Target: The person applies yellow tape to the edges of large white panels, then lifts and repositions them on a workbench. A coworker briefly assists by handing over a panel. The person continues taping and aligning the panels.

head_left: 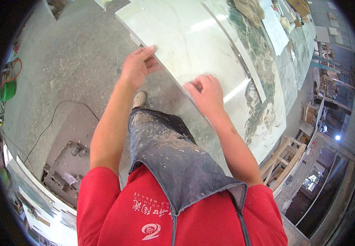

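A pale, polished stone slab point(173, 33) with faint veining lies in front of me, its long edge facing me. My left hand point(139, 67) is at this edge, thumb on the rim and the other fingers curling below it. Over the slab's near part, close to the same edge, is my right hand point(206, 92). Its fingers are bent together and slightly smeared by motion; whatever may be in them is hidden. Beyond lies a green and white veined slab point(243, 35), with a narrow pale strip point(239, 51) across it.
Papers point(275, 30), a crumpled cloth point(250, 10) and small items lie on the far right of the worktop. A wooden frame point(283, 158) stands at the right. On the floor to the left are a dark cable point(54, 112) and a green object point(7, 91). I wear a dusty dark apron point(173, 151).
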`<state>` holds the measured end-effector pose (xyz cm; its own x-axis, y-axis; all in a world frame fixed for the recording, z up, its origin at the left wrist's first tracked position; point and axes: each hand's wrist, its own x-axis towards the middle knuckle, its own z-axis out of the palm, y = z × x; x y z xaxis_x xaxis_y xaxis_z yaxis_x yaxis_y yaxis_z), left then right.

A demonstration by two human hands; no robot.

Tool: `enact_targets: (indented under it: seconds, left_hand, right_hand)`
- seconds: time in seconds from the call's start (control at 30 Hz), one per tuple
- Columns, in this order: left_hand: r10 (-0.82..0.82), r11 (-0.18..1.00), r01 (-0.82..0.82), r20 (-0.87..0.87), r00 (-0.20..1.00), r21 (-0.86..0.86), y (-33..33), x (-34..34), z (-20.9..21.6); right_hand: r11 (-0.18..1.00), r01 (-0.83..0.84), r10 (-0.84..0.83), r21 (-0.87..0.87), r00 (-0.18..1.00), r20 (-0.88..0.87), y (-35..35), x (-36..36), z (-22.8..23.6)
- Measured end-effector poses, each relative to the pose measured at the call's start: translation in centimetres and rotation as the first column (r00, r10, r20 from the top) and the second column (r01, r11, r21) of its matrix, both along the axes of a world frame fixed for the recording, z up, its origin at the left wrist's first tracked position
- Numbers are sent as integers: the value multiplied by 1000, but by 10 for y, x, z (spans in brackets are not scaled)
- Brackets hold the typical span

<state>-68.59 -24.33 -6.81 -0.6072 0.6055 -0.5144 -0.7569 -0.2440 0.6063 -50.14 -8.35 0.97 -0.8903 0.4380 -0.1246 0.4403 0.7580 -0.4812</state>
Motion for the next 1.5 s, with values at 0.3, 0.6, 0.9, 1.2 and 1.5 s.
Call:
enact_targets:
  seconds: [0.3,0.6,0.9,1.2,1.5]
  left_hand:
    - [17,998,-13,66,998,-68,0,-1,8]
    - [9,999,-6,73,997,-46,0,0,8]
    - [-15,998,20,64,998,-65,0,0,9]
    - [-11,998,15,68,998,-58,-1,-1,2]
    - [-65,996,70,84,994,-47,-6,-5,6]
  right_hand:
    - [1000,-13,13,1,1000,16,-15,-85,-3]
    - [974,-106,129,199,986,-106,-23,-90,-14]
    - [923,-183,226,338,970,-94,-27,-72,-22]
    - [904,-103,121,414,992,-17,-46,-78,-17]
    - [906,-141,145,398,989,20,-45,-99,-16]
